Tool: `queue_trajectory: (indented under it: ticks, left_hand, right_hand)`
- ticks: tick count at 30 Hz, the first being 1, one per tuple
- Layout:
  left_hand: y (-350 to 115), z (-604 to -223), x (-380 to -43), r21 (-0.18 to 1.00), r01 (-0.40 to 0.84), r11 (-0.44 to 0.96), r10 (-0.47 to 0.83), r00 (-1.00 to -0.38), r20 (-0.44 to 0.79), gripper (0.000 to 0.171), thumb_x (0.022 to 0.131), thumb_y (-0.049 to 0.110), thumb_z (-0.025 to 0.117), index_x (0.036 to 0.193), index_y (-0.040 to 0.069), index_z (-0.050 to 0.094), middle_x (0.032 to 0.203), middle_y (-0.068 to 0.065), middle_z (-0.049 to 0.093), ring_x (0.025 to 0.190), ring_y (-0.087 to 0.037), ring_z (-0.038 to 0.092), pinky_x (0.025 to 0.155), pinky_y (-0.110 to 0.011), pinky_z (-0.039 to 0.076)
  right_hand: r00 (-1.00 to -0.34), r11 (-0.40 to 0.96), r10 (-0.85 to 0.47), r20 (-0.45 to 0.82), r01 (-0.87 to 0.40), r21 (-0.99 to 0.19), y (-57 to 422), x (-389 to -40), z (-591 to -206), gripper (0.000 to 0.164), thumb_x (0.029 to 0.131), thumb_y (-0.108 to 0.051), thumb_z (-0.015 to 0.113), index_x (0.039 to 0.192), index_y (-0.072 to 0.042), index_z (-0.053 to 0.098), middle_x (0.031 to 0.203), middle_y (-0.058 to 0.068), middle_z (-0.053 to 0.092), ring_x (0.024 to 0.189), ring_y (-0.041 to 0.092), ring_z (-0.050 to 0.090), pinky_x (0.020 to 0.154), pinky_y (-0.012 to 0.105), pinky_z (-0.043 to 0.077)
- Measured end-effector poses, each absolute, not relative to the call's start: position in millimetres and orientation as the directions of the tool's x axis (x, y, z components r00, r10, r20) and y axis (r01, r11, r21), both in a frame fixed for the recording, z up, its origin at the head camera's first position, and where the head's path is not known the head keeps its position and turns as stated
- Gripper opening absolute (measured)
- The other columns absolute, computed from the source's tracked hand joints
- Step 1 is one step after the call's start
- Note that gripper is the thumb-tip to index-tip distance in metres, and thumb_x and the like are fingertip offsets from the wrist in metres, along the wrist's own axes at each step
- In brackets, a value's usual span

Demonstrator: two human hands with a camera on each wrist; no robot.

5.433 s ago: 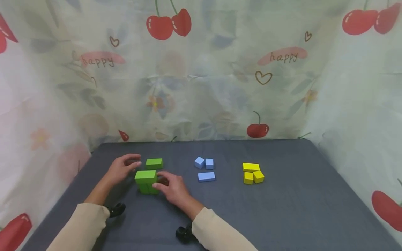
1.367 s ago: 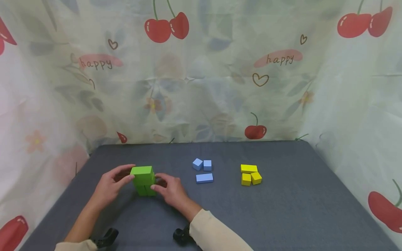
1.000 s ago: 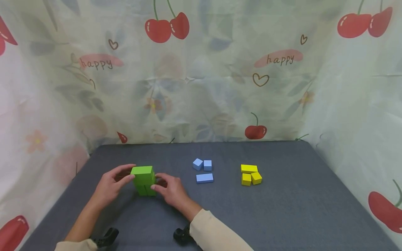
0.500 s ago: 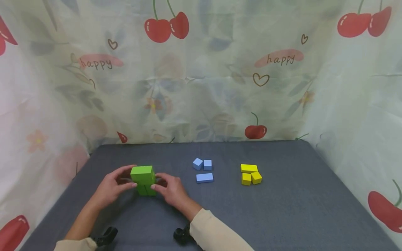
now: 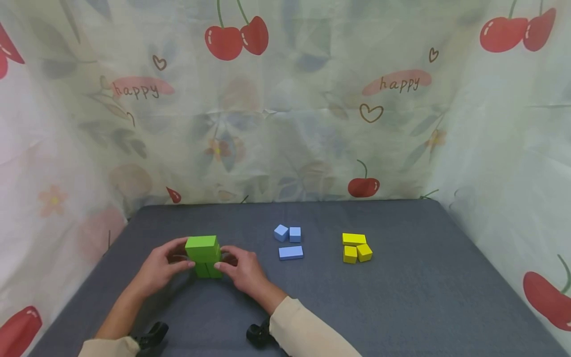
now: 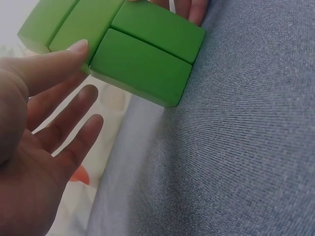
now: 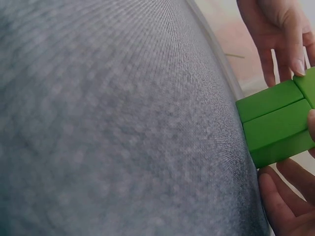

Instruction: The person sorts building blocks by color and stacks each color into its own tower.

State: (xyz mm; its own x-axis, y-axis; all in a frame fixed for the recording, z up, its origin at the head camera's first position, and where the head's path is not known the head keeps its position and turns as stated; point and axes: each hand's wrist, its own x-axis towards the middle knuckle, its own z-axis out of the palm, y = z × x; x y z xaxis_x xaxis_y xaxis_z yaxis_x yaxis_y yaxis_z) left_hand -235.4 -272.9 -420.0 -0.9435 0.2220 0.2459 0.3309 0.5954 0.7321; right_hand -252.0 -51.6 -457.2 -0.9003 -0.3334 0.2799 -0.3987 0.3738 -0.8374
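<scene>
Green wooden blocks form a stack on the table's left side: two upright lower blocks stand side by side, a middle block lies across them, and a top block lies flat above. My left hand pinches the middle block from the left, its thumb on the front edge and its index finger reaching behind, partly hidden. The other left fingers stretch out loosely. From the right, my right hand holds the lower blocks between thumb and fingers; its fingertips behind the stack are mostly hidden in the head view.
Two blue cubes and a blue oblong block lie mid-table. To their right, a yellow oblong block touches two yellow cubes. A patterned curtain encloses the grey cloth-covered table. Black wrist devices sit at both wrists.
The green block that lay behind the stack 5.4 seconds ago is now on top. Within the last second, my left thumb has slid down from the top block. My right hand stays put.
</scene>
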Motion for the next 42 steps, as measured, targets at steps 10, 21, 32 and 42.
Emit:
queue_trajectory:
  ticks: [10,21,32,42]
  left_hand:
    - [-274,-425,-237,0.739,0.301,0.603,0.214,-0.953,0.213,0.058,0.073,0.017,0.068,0.124,0.011,0.043,0.109,-0.011,0.054,0.093,-0.023,0.054,0.074,-0.033,0.046]
    - [-273,-426,-237,0.716,0.325,0.618,0.213,-0.946,0.245,0.055,0.073,0.025,0.068,0.123,0.015,0.045,0.103,-0.007,0.057,0.090,-0.020,0.055,0.074,-0.035,0.045]
    - [-273,-430,-235,0.707,0.327,0.627,0.196,-0.945,0.263,0.056,0.074,0.026,0.067,0.124,0.012,0.044,0.103,-0.007,0.057,0.091,-0.021,0.055,0.075,-0.037,0.045]
    - [-272,-421,-217,0.695,0.362,0.621,0.123,-0.921,0.369,0.050,0.075,0.029,0.066,0.121,0.018,0.047,0.110,0.001,0.052,0.096,-0.020,0.052,0.074,-0.034,0.045]
  right_hand:
    - [-0.900,0.391,-0.319,0.296,-0.410,-0.824,-52,-251,-458,0.035,0.075,-0.038,0.064,0.107,-0.028,0.057,0.091,-0.003,0.063,0.078,0.000,0.056,0.064,0.019,0.044]
    - [-0.904,0.386,-0.309,0.297,-0.404,-0.829,-52,-251,-457,0.034,0.074,-0.037,0.065,0.106,-0.029,0.058,0.090,-0.003,0.064,0.077,0.000,0.056,0.062,0.019,0.044]
    - [-0.911,0.409,-0.291,0.292,-0.394,-0.823,-53,-250,-458,0.035,0.073,-0.038,0.066,0.106,-0.029,0.058,0.087,-0.005,0.064,0.075,0.000,0.056,0.060,0.019,0.044]
    - [-0.919,0.410,-0.311,0.245,-0.362,-0.838,-53,-249,-457,0.043,0.072,-0.039,0.066,0.112,-0.028,0.053,0.090,-0.003,0.063,0.079,0.005,0.058,0.065,0.022,0.045]
